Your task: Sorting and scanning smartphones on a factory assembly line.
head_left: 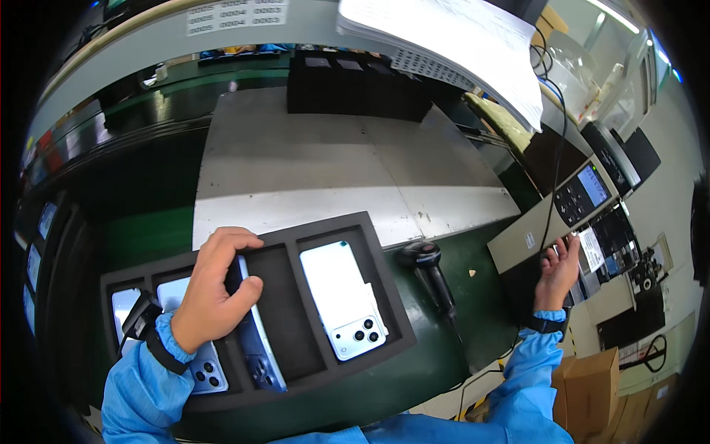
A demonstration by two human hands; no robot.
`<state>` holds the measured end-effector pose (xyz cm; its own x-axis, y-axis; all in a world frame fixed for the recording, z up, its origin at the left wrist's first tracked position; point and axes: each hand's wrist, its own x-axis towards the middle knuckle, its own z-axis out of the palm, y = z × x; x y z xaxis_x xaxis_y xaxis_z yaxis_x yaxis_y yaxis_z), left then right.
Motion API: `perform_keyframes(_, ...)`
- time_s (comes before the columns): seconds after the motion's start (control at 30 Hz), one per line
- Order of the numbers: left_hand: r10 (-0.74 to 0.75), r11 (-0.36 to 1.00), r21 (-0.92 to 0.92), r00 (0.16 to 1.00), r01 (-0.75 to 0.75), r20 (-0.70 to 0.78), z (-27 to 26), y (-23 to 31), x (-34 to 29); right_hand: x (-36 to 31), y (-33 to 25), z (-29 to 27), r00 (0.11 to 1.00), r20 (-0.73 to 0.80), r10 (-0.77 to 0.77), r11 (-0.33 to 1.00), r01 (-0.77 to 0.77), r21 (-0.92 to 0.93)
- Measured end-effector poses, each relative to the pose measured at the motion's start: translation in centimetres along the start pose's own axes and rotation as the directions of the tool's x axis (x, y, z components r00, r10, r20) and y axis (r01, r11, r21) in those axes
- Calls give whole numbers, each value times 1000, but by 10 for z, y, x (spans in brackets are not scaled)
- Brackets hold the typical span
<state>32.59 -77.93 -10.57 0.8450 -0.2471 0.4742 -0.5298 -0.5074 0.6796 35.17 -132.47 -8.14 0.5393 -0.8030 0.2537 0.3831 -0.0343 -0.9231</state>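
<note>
A black foam tray (296,355) with compartments lies at the near left of the green bench. My left hand (218,288) is closed over the upper edge of a dark blue smartphone (259,337), which stands tilted in its slot. Left of it, partly hidden by my hand and wrist, lies a pale blue smartphone (209,374). A light-coloured smartphone (342,296) lies camera side up in the right compartment, with a small white tab along its side. My right hand (558,274) is at the label printer (584,194), fingers partly curled and apart, beside a white label (592,249).
A corded handheld barcode scanner (433,277) stands right of the tray. Behind lies a grey metal plate (333,163), with a black box (355,92) at its back. White papers (451,37) hang over the shelf edge. A cardboard box (588,392) sits at lower right.
</note>
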Motion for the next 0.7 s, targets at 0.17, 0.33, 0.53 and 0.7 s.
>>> perform_keyframes(0.17,52,998,40,999,-51,-12,1,-1,-1,24,-3,-6,982,-102,-159,974,139,-180)
perform_keyframes(0.33,45,999,27,999,-45,-20,0,-6,-4,51,-7,-19,969,-50,-243,942,224,-251)
perform_keyframes(0.53,54,997,48,998,-53,-15,-5,-11,-10,54,16,-89,998,55,-20,987,28,-157)
perform_keyframes(0.7,99,995,24,995,-98,-34,5,-13,-4,-126,8,-4,863,272,425,901,-376,-215)
